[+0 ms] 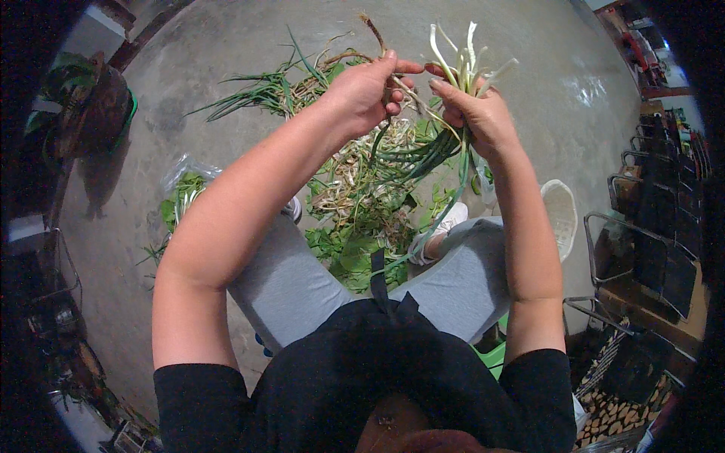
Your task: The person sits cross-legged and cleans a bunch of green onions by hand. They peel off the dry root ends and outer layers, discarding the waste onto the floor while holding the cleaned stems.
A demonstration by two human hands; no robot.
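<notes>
My right hand (486,116) is closed around a bunch of peeled scallions (468,68), their white ends pointing up. The green leaves (427,153) of the bunch hang below that hand, one long leaf reaching down over my lap. Between the thumb and fingers of my left hand (368,93) is a thin scallion stalk (419,102) that slants down toward the right hand. A brown, withered root end (374,34) sticks up above the left thumb. The index fingertips of both hands nearly meet.
On the concrete floor (238,51) lie unpeeled scallions (255,93) and a heap of peelings and leaves (362,187) between my shoes. A plastic bag with greens (190,187) is at left, a pale basket (559,218) at right. Metal-framed chairs (634,249) line the right side.
</notes>
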